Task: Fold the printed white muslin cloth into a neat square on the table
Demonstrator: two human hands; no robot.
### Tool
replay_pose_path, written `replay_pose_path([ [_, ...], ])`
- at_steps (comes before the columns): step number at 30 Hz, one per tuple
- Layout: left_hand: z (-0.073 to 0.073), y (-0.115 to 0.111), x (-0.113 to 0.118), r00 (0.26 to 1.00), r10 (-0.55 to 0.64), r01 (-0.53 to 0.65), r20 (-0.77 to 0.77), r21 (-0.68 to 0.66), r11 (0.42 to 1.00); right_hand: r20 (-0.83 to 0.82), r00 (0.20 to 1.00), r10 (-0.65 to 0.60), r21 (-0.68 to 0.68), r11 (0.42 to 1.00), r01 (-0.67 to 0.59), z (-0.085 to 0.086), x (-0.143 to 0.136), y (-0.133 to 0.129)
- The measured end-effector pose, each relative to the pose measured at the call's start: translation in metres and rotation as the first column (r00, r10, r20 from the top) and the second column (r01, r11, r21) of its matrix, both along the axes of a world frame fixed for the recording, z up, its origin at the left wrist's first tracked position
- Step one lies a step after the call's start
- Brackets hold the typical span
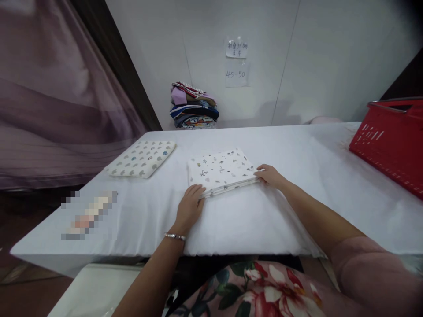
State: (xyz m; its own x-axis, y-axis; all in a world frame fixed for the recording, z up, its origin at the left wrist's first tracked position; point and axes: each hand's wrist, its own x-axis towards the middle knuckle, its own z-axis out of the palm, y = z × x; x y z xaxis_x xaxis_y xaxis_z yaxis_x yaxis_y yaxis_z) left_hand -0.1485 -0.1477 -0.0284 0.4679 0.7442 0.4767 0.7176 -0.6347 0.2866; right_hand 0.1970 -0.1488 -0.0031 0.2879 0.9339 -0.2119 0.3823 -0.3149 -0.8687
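A folded white cloth (220,169) printed with small grey plant and leaf shapes lies in the middle of the table, its stacked layers showing along the near edge. At its near left corner is my left hand (190,208), fingers on the top and thumb by the edge, closed on the corner. My right hand (271,177) pinches the near right corner, with the fingertips over the layers. The undersides of both grips are hidden. To the left lies a second folded cloth (143,159), cream with grey mushroom-like prints, apart from both hands.
A white cloth covers the table (330,185). Against the wall stands a pile of folded fabrics (194,108). A red plastic basket (391,143) is at the right edge. A blurred-out item (90,215) lies front left; a purple curtain (66,88) hangs beyond the left side.
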Motion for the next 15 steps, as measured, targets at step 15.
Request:
replay_pose_path([
  [15,0.006,-0.012,-0.006,0.974,0.217,-0.211,0.061,-0.098,0.973,0.186,0.98,0.073,-0.138,0.989,-0.048,0.008,-0.003,-0.009],
])
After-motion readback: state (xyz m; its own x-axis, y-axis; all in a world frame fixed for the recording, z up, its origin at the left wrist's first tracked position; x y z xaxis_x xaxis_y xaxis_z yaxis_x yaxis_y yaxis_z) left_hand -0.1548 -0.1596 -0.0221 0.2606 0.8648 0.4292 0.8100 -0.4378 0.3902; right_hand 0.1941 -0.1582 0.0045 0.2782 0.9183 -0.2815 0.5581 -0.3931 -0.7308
